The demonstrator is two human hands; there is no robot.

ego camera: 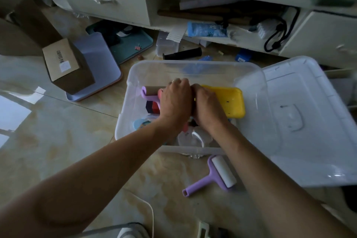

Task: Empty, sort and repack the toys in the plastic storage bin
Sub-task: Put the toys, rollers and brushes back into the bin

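Inside the clear storage bin (146,67) on the floor, left hand (174,100) and right hand (206,105), knuckles touching, curl onto something hidden between the brown-roll purple roller (152,92) and yellow tray (230,102); best lifted level, clearing the bin's rim.

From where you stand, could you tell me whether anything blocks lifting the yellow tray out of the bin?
Nothing visible does: the bin is open on top, its lid lies off to the right, and both hands are at the yellow tray's left end.
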